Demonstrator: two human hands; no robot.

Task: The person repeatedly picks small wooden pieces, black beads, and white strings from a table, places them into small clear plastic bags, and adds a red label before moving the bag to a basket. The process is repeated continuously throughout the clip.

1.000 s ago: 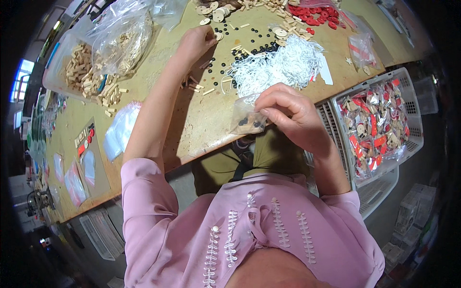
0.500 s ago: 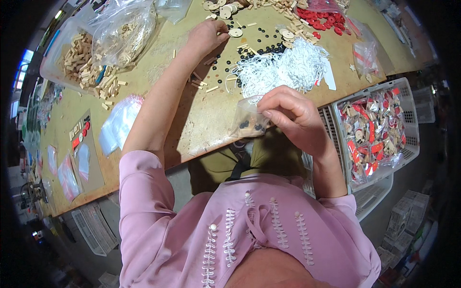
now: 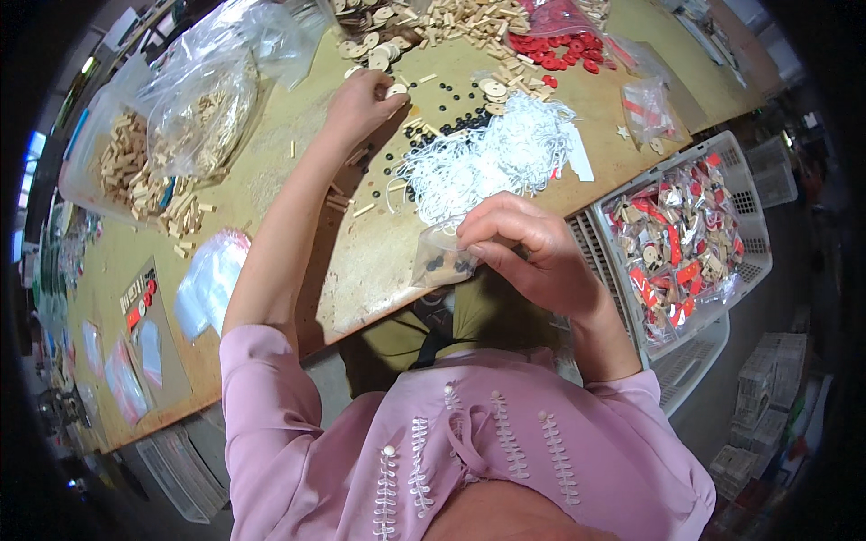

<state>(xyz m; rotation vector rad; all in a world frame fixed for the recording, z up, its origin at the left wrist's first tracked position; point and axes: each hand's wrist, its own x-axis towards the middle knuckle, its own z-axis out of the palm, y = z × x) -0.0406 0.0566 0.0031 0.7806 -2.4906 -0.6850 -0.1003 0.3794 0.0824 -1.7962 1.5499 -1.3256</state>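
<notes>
My left hand (image 3: 356,110) reaches over the far part of the table, fingers bent together, their tips on a round pale wooden disc (image 3: 395,90). Other wooden discs (image 3: 379,56) lie just beyond it. My right hand (image 3: 519,242) pinches the rim of a small clear plastic bag (image 3: 442,261) between thumb and fingers, at the table's near edge. Black beads and pale wooden pieces show through the bag. Behind the bag lies a tangled heap of white cord (image 3: 492,153), with scattered black beads (image 3: 460,122) along its far side.
At left stand a clear tub of wooden blocks (image 3: 122,167), a bag of small wooden pieces (image 3: 203,135) and a stack of empty bags (image 3: 209,279). Red discs (image 3: 564,52) lie at the back. A white basket (image 3: 753,225) of filled bags sits at right.
The view has shifted, so the table appears lower and farther left. My left fingertips have come closer onto the wooden disc. My right hand keeps its grip on the bag.
</notes>
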